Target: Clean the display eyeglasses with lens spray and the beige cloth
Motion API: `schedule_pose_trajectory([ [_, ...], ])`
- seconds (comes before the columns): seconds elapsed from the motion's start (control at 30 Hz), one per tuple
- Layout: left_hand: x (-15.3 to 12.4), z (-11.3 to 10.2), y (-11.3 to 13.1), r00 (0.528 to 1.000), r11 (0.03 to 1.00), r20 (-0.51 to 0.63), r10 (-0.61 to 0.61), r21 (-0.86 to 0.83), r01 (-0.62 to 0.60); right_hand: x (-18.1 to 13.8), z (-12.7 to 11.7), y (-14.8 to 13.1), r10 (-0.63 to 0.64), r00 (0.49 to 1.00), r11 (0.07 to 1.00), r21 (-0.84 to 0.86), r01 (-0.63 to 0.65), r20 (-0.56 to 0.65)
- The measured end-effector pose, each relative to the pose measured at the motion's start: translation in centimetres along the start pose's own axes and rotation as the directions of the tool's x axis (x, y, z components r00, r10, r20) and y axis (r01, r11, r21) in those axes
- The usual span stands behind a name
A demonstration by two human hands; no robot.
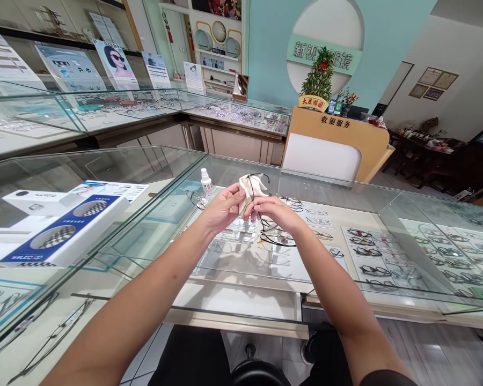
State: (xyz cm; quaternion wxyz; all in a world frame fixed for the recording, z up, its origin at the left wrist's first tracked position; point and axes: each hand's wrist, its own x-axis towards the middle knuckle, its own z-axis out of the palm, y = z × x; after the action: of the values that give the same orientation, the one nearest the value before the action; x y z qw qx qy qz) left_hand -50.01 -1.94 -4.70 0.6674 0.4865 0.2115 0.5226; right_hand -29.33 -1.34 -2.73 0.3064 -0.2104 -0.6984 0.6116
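Note:
Above the glass counter, my left hand is closed on a cream cleaning cloth, thumb on top. The cloth is wrapped about part of a pair of dark thin-framed eyeglasses, and one temple arm sticks out past its top. From the other side, my right hand pinches the eyeglasses and the cloth's lower edge; its fingertips are partly hidden. A small white bottle stands on the glass, left of the cloth. Just below my right hand, several dark eyeglasses lie on the counter.
A blue-and-white box lies on the counter at left. Glass cases with rows of eyeglasses extend right. Below is an open drawer, and a black stool stands beneath me. A cashier desk is behind.

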Motion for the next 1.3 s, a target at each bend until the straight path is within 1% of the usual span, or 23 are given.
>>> schedule_pose_trajectory([
  [0.17,-0.2,0.2,-0.2,1.000,0.999,0.026,0.010,0.051,-0.012,0.0,0.3,-0.1,0.018,1.000,1.000,0.014,-0.018,0.001],
  [0.33,-0.3,0.3,-0.3,1.000,0.997,0.011,0.027,0.074,-0.028,0.0,0.3,-0.2,0.013,1.000,1.000,0.016,-0.013,0.007],
  [0.47,-0.6,1.0,0.0,0.999,0.996,0.041,0.025,0.087,-0.029,0.2,0.3,0.0,0.016,1.000,1.000,0.027,-0.016,0.008],
  [0.6,-0.9,1.9,0.5,0.998,0.990,0.046,0.043,0.134,-0.049,0.2,0.4,0.1,0.019,1.000,1.000,0.016,-0.019,0.000],
  [0.77,-1.0,2.4,0.3,0.995,0.978,0.003,0.102,0.183,-0.101,0.1,0.8,-0.2,-0.007,1.000,0.998,-0.064,0.008,0.021],
  [0.93,-0.9,2.4,-0.5,0.989,0.971,-0.083,0.123,0.214,-0.103,0.3,1.2,-0.2,-0.001,1.000,0.994,-0.109,0.000,-0.006],
  [1.03,-0.7,2.5,-0.7,0.985,0.971,-0.106,0.133,0.212,-0.109,0.4,1.2,0.0,-0.016,1.000,0.993,-0.116,0.016,0.006],
  [1.13,-0.6,2.6,-0.3,0.991,0.979,-0.069,0.112,0.180,-0.098,0.2,1.0,-0.1,-0.034,0.999,0.993,-0.117,0.036,0.014],
  [1.23,-0.5,2.3,0.2,0.996,0.988,-0.040,0.084,0.135,-0.078,-0.1,0.8,-0.5,-0.012,1.000,0.994,-0.108,0.011,-0.013],
  [1.3,-0.4,1.8,0.6,0.993,0.990,-0.071,0.091,0.116,-0.082,-0.2,0.6,-0.6,0.004,0.999,0.996,-0.088,-0.009,-0.052],
])
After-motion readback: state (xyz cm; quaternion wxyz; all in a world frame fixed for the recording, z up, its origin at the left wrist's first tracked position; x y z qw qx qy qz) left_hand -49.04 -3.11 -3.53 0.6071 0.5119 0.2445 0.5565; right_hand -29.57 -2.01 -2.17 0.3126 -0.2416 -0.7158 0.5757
